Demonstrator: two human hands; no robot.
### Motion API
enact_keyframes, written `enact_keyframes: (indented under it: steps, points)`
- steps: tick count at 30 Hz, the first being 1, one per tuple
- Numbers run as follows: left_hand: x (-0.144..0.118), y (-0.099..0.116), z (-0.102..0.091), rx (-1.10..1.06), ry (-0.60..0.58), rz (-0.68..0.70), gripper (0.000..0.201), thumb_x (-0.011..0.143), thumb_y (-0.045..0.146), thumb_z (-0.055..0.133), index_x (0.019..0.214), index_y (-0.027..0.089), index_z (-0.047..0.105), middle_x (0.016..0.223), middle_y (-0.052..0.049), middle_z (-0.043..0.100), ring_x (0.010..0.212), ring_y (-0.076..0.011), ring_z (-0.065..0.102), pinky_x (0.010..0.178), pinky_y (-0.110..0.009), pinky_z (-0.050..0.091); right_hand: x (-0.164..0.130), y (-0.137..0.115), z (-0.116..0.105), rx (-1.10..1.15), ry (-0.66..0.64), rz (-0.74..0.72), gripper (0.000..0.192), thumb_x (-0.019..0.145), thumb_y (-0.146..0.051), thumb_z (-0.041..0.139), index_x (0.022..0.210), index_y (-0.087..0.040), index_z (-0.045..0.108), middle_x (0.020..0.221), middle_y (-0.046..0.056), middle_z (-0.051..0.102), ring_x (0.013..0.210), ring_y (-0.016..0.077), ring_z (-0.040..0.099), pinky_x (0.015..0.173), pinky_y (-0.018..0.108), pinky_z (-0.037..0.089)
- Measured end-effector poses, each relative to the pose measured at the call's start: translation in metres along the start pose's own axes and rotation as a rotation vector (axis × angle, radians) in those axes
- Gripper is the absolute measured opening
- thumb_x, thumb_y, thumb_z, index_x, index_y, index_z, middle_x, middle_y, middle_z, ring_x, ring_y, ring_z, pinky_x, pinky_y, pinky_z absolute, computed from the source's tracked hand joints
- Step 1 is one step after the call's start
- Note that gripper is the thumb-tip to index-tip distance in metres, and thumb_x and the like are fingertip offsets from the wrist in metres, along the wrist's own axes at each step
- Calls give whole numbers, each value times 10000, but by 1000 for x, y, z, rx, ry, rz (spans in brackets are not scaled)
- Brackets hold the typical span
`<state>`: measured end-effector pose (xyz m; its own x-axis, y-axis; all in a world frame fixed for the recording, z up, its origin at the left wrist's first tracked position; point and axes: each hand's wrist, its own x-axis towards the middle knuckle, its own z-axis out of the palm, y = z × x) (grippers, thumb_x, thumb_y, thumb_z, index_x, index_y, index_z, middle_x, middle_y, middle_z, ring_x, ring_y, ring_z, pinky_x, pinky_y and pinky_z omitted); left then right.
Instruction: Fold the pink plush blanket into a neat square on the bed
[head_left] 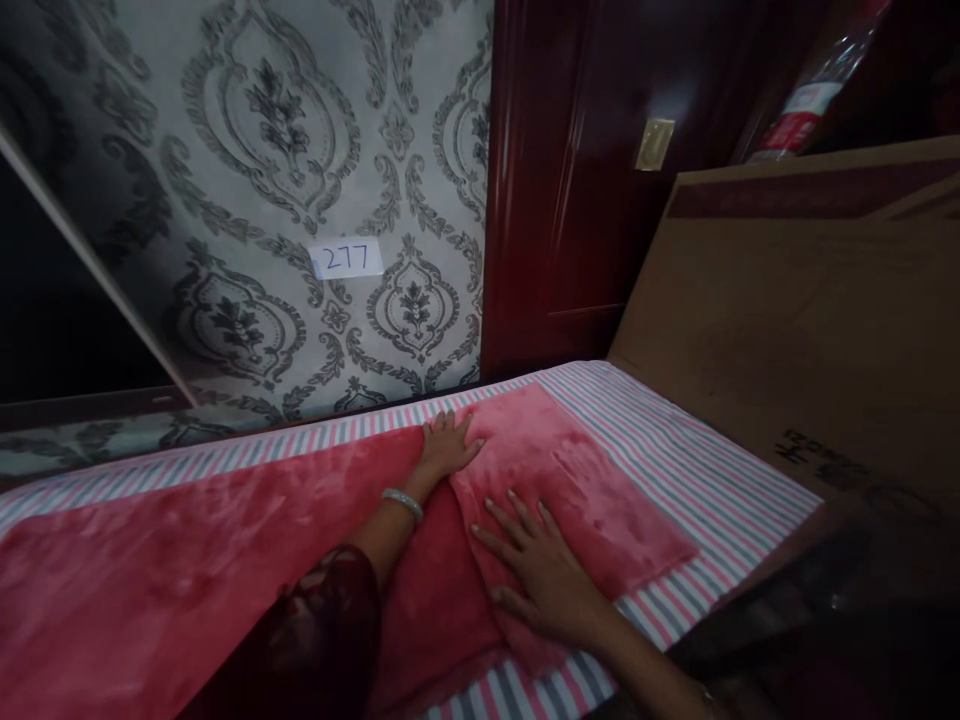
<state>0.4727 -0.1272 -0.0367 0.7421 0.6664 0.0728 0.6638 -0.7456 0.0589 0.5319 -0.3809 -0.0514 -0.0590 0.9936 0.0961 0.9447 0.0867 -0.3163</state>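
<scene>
A red plush blanket (172,560) lies spread over a bed with a pink, white and grey striped sheet (697,470). A smaller folded red plush cloth (592,480) rests on top at the right. My left hand (448,443), with a pale bracelet on the wrist, lies flat with fingers apart at the far edge where the two red pieces meet. My right hand (541,572) presses flat, fingers spread, on the near part of the folded cloth. Neither hand grips anything.
A wall with grey damask wallpaper (300,150) carries a paper label reading 277 (346,259). A dark red wooden door (592,180) stands behind the bed. A large cardboard box (810,320) leans at the right. A dark mirror or panel (60,300) fills the left.
</scene>
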Motion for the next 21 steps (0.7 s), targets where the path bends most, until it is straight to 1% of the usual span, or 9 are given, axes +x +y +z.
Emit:
enact_keyframes:
  steps: [3, 8, 10, 12, 14, 16, 17, 19, 21]
  points:
    - [-2, 0, 3, -3, 3, 0, 730, 945, 647, 327, 1564, 261, 287, 1611, -181, 290, 1481, -393, 243, 1132, -623, 236, 0, 2, -1, 19, -8, 5, 708, 926, -596, 515, 1555, -424, 240, 1672, -21, 90, 1525, 350, -10, 1174, 678, 20]
    - [-1, 0, -3, -55, 2, 7, 737, 938, 641, 339, 1560, 250, 298, 1606, -195, 296, 1477, -401, 249, 1122, -646, 229, 1, 1, -2, 15, 4, -16, 699, 929, -625, 490, 1554, -415, 260, 1668, -8, 118, 1524, 359, 5, 1165, 698, 45]
    - [3, 0, -10, -114, -39, 7, 743, 925, 644, 367, 1553, 252, 313, 1608, -199, 291, 1484, -402, 238, 1124, -660, 213, 2, 2, -1, -5, 20, -24, 691, 935, -631, 474, 1555, -400, 271, 1664, 10, 145, 1525, 355, 27, 1169, 690, 61]
    - [4, -1, -20, -169, -84, 0, 728, 928, 632, 369, 1549, 254, 321, 1617, -195, 271, 1494, -383, 227, 1131, -648, 221, 3, 4, 1, -41, 38, -29, 679, 944, -620, 467, 1554, -383, 287, 1658, 30, 178, 1524, 352, 54, 1173, 676, 84]
    - [-2, -4, -31, -199, -84, -12, 699, 961, 585, 320, 1562, 231, 286, 1634, -192, 221, 1511, -353, 185, 1145, -628, 221, 3, 7, 4, -84, 51, -33, 662, 949, -603, 467, 1548, -367, 311, 1650, 45, 211, 1520, 357, 85, 1169, 674, 115]
    - [-20, -12, -41, -206, -52, -27, 667, 988, 517, 295, 1576, 206, 240, 1651, -177, 170, 1529, -311, 128, 1178, -590, 181, 3, 11, 9, -131, 66, -45, 641, 956, -580, 463, 1541, -351, 337, 1640, 55, 242, 1514, 363, 126, 1163, 675, 141]
    - [-35, -19, -44, -206, -46, -33, 662, 987, 497, 327, 1577, 211, 235, 1656, -157, 167, 1533, -285, 120, 1196, -555, 161, 2, 14, 12, -154, 79, -60, 630, 960, -569, 455, 1538, -344, 347, 1634, 57, 259, 1510, 362, 147, 1162, 674, 147]
    - [-76, -38, -49, -195, -71, -21, 682, 950, 478, 459, 1563, 239, 280, 1656, -121, 197, 1529, -255, 153, 1215, -491, 157, 0, 21, 21, -190, 119, -104, 618, 964, -559, 430, 1534, -330, 362, 1622, 55, 290, 1504, 353, 183, 1166, 663, 157]
    - [-130, -66, -51, -172, -99, 8, 710, 900, 454, 565, 1540, 245, 336, 1644, -118, 239, 1519, -264, 195, 1212, -482, 183, 0, 30, 32, -207, 172, -149, 612, 966, -561, 388, 1536, -338, 356, 1612, 38, 320, 1502, 336, 200, 1169, 651, 171]
